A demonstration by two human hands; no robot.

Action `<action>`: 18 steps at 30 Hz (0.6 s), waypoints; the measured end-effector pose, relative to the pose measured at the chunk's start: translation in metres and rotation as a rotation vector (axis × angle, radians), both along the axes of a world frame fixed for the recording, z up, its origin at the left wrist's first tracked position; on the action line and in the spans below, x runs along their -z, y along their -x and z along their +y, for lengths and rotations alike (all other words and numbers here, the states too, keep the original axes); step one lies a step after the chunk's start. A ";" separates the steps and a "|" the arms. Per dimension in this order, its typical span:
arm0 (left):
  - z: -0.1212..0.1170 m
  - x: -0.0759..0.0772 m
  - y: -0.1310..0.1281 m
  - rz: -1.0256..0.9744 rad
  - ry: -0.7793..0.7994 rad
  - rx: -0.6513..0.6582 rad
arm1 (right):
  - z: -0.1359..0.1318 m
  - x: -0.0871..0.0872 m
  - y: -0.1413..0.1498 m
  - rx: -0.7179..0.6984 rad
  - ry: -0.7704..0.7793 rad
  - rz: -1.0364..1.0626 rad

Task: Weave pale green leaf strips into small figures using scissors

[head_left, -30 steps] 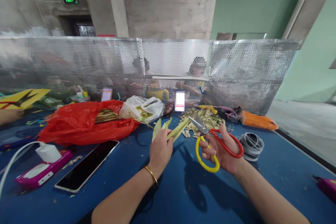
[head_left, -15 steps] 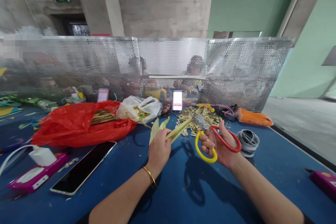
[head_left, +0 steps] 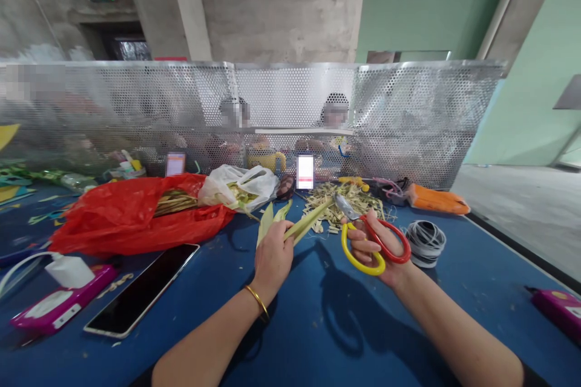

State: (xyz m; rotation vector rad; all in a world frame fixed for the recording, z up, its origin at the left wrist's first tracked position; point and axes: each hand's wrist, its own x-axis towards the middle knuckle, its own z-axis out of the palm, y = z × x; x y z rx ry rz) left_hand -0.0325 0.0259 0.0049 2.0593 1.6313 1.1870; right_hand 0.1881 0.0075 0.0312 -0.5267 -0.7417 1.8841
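Observation:
My left hand is closed on a few pale green husk leaves, one strip of which points right toward the blades. Around a pair of scissors, with one red and one yellow handle, my right hand has its fingers and thumb in the loops. The blades lie nearly together at the tip of the husk strip; whether they touch it I cannot tell. Behind them lies a heap of dry husk clippings.
To the left lie a red plastic bag of dry stalks, a white bag, a black-screened phone and a purple power strip. On the right are a grey wire coil and an orange packet. A perforated metal screen stands behind.
The scissors' blades have come together from apart, and the handles have drawn closer at the tip of the husk strip. My left hand keeps its hold. The view has turned slightly right.

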 end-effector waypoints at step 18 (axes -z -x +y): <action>0.011 0.003 0.006 -0.244 0.089 -0.047 | -0.002 0.000 -0.003 0.470 -0.436 -2.189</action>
